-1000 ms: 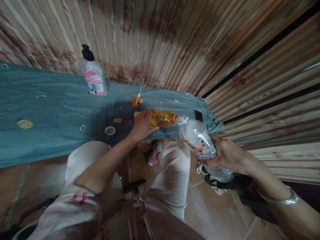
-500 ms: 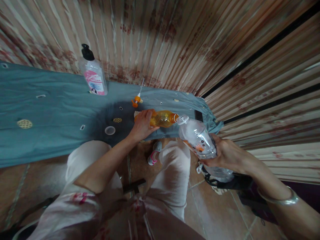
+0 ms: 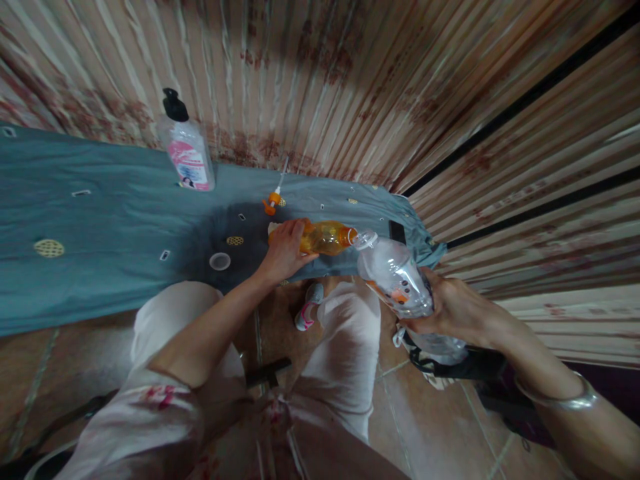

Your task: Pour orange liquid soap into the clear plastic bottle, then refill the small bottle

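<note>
My left hand [image 3: 289, 248] is closed around an orange see-through bottle [image 3: 327, 238], which lies tilted on its side with its neck to the right. My right hand [image 3: 447, 307] grips a large clear plastic bottle [image 3: 393, 277] with an orange print. The two bottle mouths meet, or nearly so; I cannot tell whether liquid passes between them. Beyond my left hand lies an orange pump head [image 3: 272, 202] with a thin clear tube. A small round white cap [image 3: 220, 261] rests to the left of that hand.
A clear pump bottle [image 3: 189, 157] with a black top and pink label stands at the back left. The blue-green cloth [image 3: 110, 200] covers the surface before my knees. A dark flat object [image 3: 397, 231] lies at its right end. Pleated curtains [image 3: 320, 87] hang behind.
</note>
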A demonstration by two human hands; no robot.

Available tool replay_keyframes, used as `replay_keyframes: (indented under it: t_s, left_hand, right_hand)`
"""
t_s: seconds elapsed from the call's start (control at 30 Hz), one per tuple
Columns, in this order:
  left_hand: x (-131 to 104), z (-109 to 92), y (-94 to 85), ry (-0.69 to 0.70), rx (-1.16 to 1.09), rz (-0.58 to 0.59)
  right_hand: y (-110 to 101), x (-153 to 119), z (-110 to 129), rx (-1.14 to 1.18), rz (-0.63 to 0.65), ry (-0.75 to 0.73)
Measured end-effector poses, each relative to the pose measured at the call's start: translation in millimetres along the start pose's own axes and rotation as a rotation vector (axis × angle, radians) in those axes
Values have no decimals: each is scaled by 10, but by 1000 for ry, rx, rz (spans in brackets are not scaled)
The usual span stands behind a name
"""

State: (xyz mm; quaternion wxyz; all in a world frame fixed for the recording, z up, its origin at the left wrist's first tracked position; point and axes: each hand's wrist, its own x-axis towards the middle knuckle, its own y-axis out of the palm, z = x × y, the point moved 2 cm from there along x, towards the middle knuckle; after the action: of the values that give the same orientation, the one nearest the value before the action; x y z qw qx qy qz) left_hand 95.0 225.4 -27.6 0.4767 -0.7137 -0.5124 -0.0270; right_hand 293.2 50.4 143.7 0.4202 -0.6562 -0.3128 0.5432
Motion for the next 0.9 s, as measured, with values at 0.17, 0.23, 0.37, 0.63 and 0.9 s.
replay_keyframes:
  t_s: [0.17, 0.23, 0.37, 0.63, 0.9]
  left_hand:
    - [-1, -8, -11, 11, -13, -2]
    - [-3, -7, -12, 12, -17, -5]
    - [-5, -10, -15, 10, -23, -11]
    - [0, -2, 0, 19, 0, 3]
    - [-5, -7, -14, 13, -1, 10]
  right_hand:
    - [-7, -1, 9, -9, 7, 13]
    - [-8, -4, 10, 0, 12, 18]
    - [-17, -2, 22, 1, 9, 6]
    - [-8, 7, 9, 10, 2, 2]
    - [-9, 11, 18, -1, 18, 26]
